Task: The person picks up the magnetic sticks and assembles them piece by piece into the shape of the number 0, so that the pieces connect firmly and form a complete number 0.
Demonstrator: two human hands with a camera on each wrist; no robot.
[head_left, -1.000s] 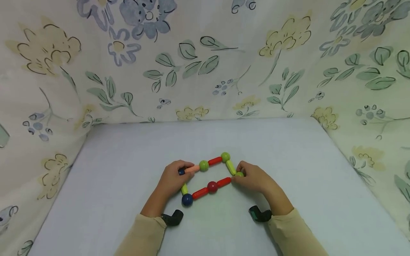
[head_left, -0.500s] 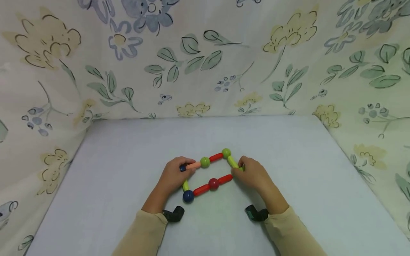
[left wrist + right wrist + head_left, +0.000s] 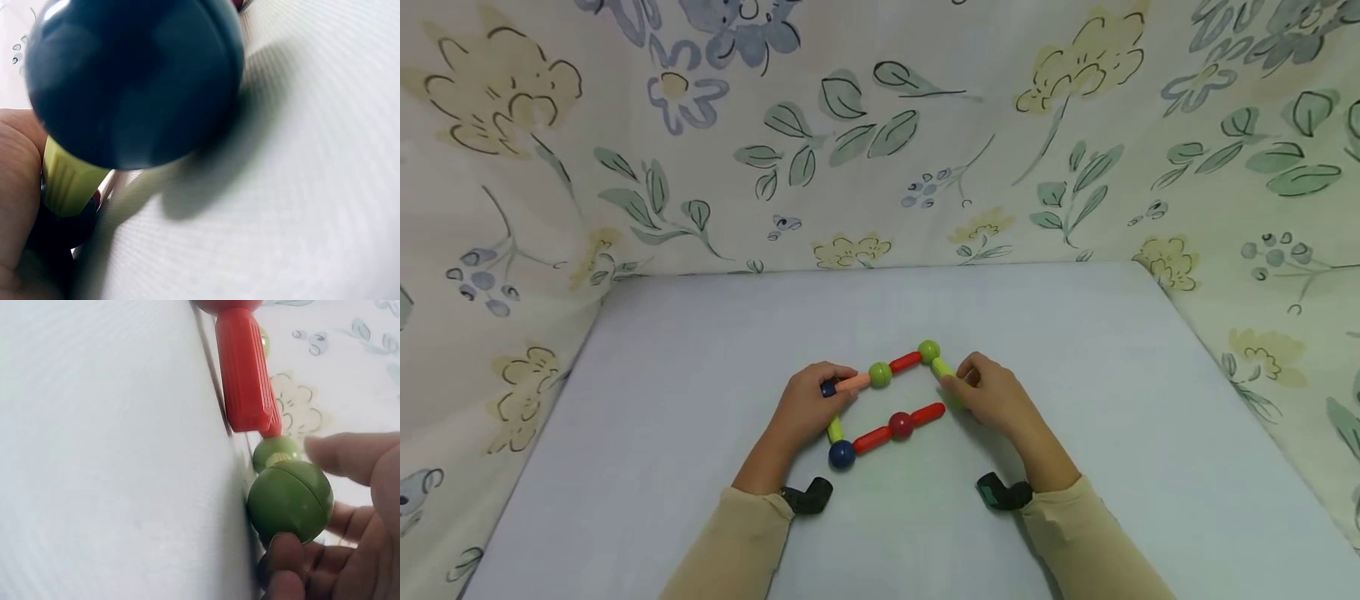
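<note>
A loop of toy rods and balls lies on the pale table (image 3: pixel 700 350). My left hand (image 3: pixel 811 404) grips the small dark blue ball (image 3: pixel 827 388) at the loop's left corner, where an orange rod (image 3: pixel 852 382) and a yellow-green rod (image 3: pixel 69 181) meet. A bigger dark blue ball (image 3: pixel 134 81) sits close below that hand. My right hand (image 3: pixel 988 393) pinches a green ball (image 3: pixel 289 500) at the right corner, joined to a yellow-green rod (image 3: pixel 942 367). The near row's red rod (image 3: pixel 247 375) ends just short of that ball.
The far row runs from a green ball (image 3: pixel 880 374) along a red rod (image 3: pixel 905 362) to another green ball (image 3: pixel 928 351). A dark red ball (image 3: pixel 900 425) joins the near row's two red rods. Flowered cloth (image 3: pixel 880 133) walls the table at the back and both sides.
My right hand has drawn the green corner ball back and away from the end of the near red rod, opening a small gap. The left hand has kept its grip.
</note>
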